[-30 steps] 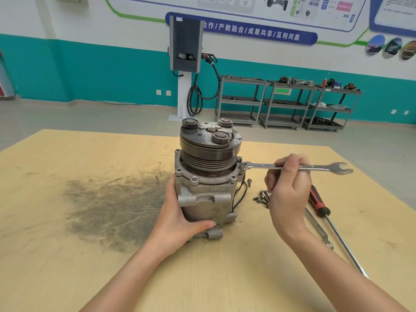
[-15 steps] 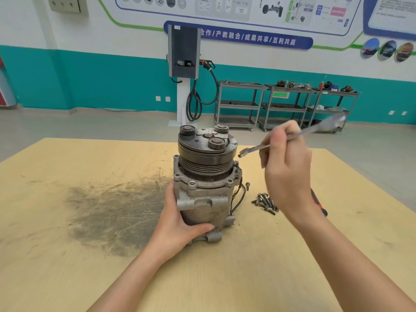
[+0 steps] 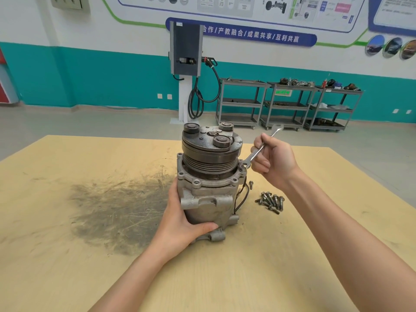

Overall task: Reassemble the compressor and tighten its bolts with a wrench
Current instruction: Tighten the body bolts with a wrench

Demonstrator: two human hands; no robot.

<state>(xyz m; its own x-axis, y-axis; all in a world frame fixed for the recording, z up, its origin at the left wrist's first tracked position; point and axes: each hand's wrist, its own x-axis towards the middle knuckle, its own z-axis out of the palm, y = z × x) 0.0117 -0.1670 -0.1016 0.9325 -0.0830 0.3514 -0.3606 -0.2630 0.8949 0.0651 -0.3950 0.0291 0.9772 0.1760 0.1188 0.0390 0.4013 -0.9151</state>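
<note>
A grey metal compressor (image 3: 209,188) with a dark pulley on top stands upright in the middle of the wooden table (image 3: 67,255). My left hand (image 3: 182,224) grips its lower body from the left, thumb across the front. My right hand (image 3: 273,161) holds a silver wrench (image 3: 254,155) by the shaft. The wrench slants down to the left, and its lower end sits on a bolt (image 3: 243,169) at the right side of the compressor's flange. The upper end of the wrench sticks out above my fingers.
A heap of several loose bolts (image 3: 270,201) lies on the table right of the compressor, with a single bolt (image 3: 251,184) closer to it. A dark greasy stain (image 3: 117,210) covers the table to the left. Shelving carts (image 3: 288,104) and a charger post stand on the floor behind.
My right hand lifted the wrench off the flange, swung it up, then brought its end back down onto the right-hand bolt at a steeper angle. My left hand kept its hold.
</note>
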